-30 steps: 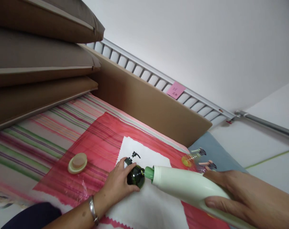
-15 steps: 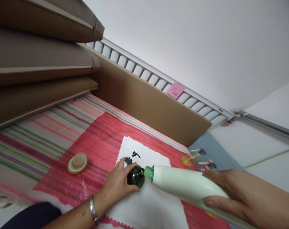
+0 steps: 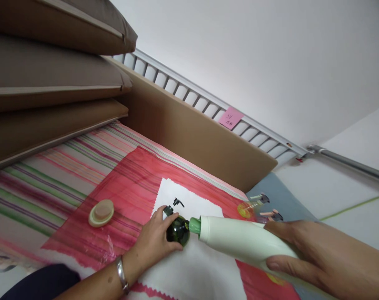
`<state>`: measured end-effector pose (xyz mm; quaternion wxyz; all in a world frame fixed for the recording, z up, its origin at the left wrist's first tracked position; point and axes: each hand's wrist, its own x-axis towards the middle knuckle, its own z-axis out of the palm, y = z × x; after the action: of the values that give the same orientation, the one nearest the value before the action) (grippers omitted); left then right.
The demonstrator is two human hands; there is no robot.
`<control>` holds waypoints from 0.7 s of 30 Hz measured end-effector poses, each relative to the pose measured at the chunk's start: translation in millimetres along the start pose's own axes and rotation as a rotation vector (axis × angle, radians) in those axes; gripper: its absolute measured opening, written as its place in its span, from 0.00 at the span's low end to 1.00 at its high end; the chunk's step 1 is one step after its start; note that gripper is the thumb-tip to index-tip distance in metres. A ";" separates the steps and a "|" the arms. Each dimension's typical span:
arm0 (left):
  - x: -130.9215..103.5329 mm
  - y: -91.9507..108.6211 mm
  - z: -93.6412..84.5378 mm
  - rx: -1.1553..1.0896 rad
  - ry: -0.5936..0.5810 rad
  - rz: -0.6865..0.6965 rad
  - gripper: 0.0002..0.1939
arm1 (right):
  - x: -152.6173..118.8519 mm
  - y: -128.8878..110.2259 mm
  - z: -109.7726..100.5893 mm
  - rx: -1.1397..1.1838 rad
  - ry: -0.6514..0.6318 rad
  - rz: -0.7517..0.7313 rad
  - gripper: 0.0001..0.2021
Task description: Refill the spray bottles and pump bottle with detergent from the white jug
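My left hand (image 3: 160, 233) is wrapped round a small dark green bottle (image 3: 178, 231) over a white cloth (image 3: 195, 266) with zigzag edges. A black pump head (image 3: 178, 203) shows just beyond my left fingers; what it is joined to is partly hidden. My right hand (image 3: 311, 250) grips a large pale green bottle (image 3: 239, 239), tilted nearly flat. Its green neck (image 3: 195, 225) points left and meets the mouth of the dark bottle. Left of my hands, a round pale cap (image 3: 101, 213) lies on a red sheer cloth (image 3: 123, 183).
Two clear pump bottles, one with yellow liquid (image 3: 246, 209), lie at the right behind the pale bottle. Stacked cushions (image 3: 52, 71) stand at the upper left. A brown board (image 3: 189, 129) leans against a white slatted rail with a pink note (image 3: 231, 118).
The pale bottle and my right hand have shifted very slightly left. My left hand and the dark bottle look unmoved.
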<state>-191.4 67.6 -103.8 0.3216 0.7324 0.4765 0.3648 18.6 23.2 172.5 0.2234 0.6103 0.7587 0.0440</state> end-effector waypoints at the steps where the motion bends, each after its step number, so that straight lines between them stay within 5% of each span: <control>1: 0.0 0.2 -0.1 0.001 0.000 0.000 0.40 | -0.2 -1.3 -1.7 0.019 -0.072 0.013 0.15; 3: 0.0 0.8 -0.4 0.004 0.001 -0.004 0.40 | -0.6 -3.9 -4.5 0.040 -0.167 0.047 0.14; 14: 0.5 0.3 1.0 -0.006 -0.003 -0.006 0.40 | 3.4 -9.7 -11.4 0.003 -0.165 0.053 0.16; 21: 0.6 2.5 -1.3 -0.019 -0.001 -0.017 0.40 | 4.4 -13.1 -3.5 -0.024 0.084 0.017 0.15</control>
<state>-191.1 67.5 -100.9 0.3318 0.7255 0.4792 0.3659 4.7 24.9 169.9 0.1985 0.6117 0.7616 0.0805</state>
